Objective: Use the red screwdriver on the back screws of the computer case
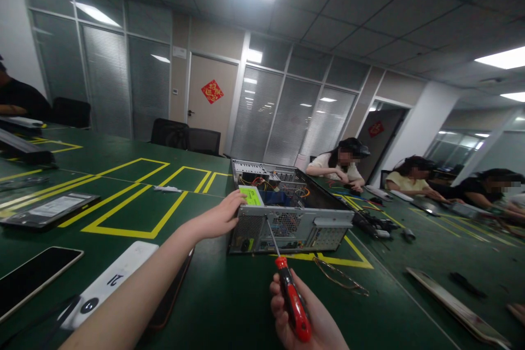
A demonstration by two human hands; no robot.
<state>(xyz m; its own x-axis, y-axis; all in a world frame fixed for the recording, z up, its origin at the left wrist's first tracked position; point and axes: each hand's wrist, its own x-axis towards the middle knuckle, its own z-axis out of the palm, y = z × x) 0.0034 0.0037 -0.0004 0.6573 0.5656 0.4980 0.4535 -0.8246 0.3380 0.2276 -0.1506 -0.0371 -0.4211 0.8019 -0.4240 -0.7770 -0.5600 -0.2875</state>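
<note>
Head view: a desktop computer case point(305, 221), open on top, stands in the middle of the frame on a green table point(229, 295) marked with yellow tape point(118, 231). The left hand point(223, 216) reaches in from the lower left, its fingers laid over the case's near left corner beside a bright green label point(252, 196); whether they grip or merely rest there, I cannot tell. At the lower centre, the right hand point(318, 311) is wrapped around the red-and-black handle of a screwdriver point(297, 306), whose shaft slants up and left to the upper part of the case's near panel (the very tip is too small to make out). The two hands are apart.

Just right of the screwdriver lies a pair of thin-framed glasses point(342, 275). Left of the forearm are a white device point(118, 268) marked 21 and a dark smartphone point(39, 273), with a hard drive point(53, 209) above them at the frame's left. Black cables point(375, 224) sit right of the case. Farther back at the right, a person in a white top point(322, 164) leans over the table.
</note>
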